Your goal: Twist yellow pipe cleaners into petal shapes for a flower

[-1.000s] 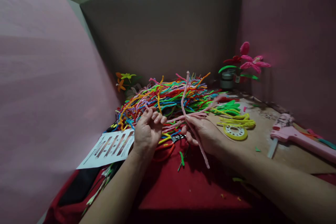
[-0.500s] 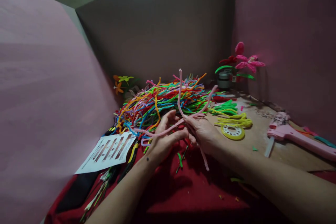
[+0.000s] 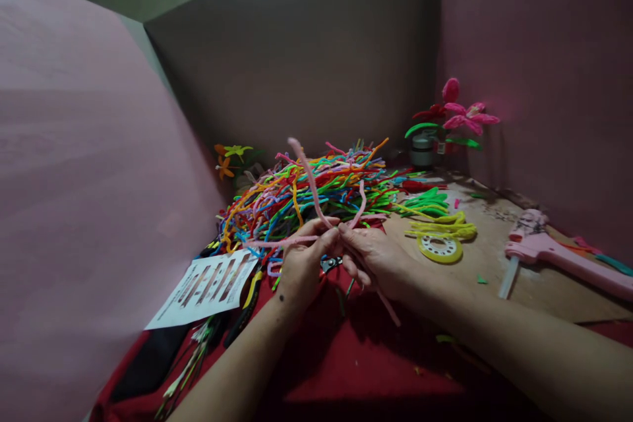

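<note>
Pale pink pipe cleaners (image 3: 310,178) cross at the fingertips of both hands, their ends pointing up, left and down to the right. My left hand (image 3: 307,257) pinches them near the crossing, thumb against fingers. Close against it, my right hand (image 3: 372,252) grips the same pink pipe cleaners between thumb and fingers, with one end passing out below the palm. Behind the hands lies a large heap of multicoloured pipe cleaners (image 3: 267,201).
A pink glue gun (image 3: 548,247) and a yellow tape roll (image 3: 440,248) lie on a brown board at the right. At the left are a printed sheet (image 3: 205,287) and a black object (image 3: 148,359). Pink flowers (image 3: 469,120) stand at the back right.
The fingertips of both hands have come together at the crossing. My left hand has closed on the pink pipe cleaners, and their upright ends have swung to the left.
</note>
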Demonstrator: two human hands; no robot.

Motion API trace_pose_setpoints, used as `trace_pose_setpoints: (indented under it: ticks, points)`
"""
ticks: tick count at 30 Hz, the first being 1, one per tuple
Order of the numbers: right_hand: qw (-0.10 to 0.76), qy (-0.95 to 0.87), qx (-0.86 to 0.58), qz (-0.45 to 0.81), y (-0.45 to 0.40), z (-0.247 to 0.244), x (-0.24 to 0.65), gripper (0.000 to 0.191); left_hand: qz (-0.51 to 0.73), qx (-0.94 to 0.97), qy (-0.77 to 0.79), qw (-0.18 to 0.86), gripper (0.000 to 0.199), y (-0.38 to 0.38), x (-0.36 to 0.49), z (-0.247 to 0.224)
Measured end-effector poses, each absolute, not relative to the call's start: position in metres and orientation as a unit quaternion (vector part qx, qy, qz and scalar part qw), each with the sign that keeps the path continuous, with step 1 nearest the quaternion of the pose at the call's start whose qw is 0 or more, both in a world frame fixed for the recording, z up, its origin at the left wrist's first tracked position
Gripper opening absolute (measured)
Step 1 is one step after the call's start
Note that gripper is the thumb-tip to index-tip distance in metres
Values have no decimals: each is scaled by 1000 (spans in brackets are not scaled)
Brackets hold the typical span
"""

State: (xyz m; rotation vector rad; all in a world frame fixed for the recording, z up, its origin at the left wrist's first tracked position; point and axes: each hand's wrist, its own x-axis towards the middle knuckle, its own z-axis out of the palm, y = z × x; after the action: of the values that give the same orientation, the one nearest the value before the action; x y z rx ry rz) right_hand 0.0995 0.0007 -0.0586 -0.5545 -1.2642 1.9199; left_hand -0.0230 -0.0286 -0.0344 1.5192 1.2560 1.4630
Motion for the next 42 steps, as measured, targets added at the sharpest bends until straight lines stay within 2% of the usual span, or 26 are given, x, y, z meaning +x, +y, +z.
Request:
trace_pose_setpoints:
  ticks: [7, 11, 15, 20, 23, 26, 30, 37, 42]
  points:
    - [284, -439, -172, 835, 2, -48, 106, 18, 543, 600, 522, 268, 18, -26, -34, -30]
    - [303, -417, -204, 832, 3, -44, 108, 16, 538, 616, 538, 203, 26, -22, -41, -32]
    - [356, -374, -151, 843, 3, -45, 108, 15, 504, 635, 556, 183, 33, -20, -44, -33]
    - [408, -443, -126, 788, 5, -47, 109, 15, 480, 624, 579, 212, 25, -21, -46, -30]
    - [475, -523, -214, 675, 7, -45, 111, 23, 451, 612, 602, 243, 19, -24, -43, -27]
    - [540, -527, -273, 597, 9, -41, 112, 26, 421, 617, 603, 280, 19, -27, -41, -23]
    - [542, -467, -226, 662, 14, -42, 111, 29, 386, 630, 604, 298, 25, -28, -40, -20]
    - [498, -428, -150, 740, 22, -50, 110, 26, 342, 674, 592, 281, 23, -29, -41, -22]
    - [490, -405, -160, 755, 20, -47, 111, 21, 333, 661, 582, 336, 19, -30, -39, -22]
